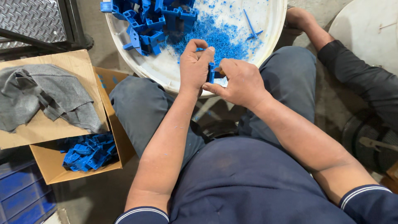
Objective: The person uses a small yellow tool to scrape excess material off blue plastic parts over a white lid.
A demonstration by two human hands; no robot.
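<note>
Trimming appears to be the step in hand: a small blue plastic part [211, 72] is clamped between the left hand [195, 66] and right hand [240, 83], held close together over the white tub [166, 70]. Blue shavings [219, 37] and untrimmed parts [153, 20] are noted within. Release into the cardboard box [83, 155] is judged next.

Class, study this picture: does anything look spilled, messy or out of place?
Yes. Blue plastic shavings lie scattered loose over the white tray, beside the piled blue plastic parts. A grey cloth is slumped, crumpled, over the flap of the cardboard box. Both hands, left and right, pinch one small blue part.
</note>
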